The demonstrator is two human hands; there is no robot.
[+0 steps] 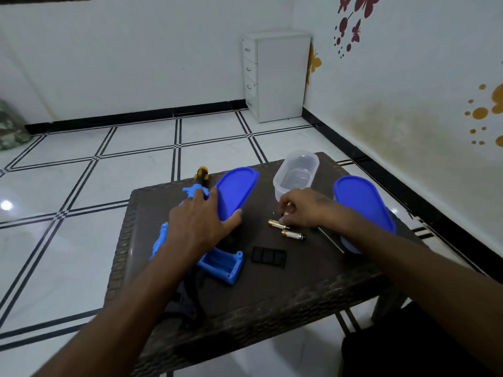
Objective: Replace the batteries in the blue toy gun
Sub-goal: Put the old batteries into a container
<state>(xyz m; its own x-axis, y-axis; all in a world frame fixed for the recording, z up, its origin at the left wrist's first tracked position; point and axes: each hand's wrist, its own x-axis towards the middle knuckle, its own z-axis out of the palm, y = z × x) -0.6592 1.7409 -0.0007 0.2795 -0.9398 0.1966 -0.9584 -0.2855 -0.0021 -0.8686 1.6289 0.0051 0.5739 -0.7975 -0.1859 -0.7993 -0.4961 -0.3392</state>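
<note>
Head view: the blue toy gun (217, 263) lies at 9 o'clock on the dark worktop (272, 295), its battery compartment open and facing up. The left hand (201, 221) rests flat over the gun with fingers spread, touching a blue lid (238, 190). At 3 o'clock the right hand (302, 206) has curled fingers pinching a battery (277, 223); a 2nd battery (293, 235) lies just beside it. The black compartment cover (269, 256) sits near the gun. A clear container (296, 171) stands at 1 o'clock.
</note>
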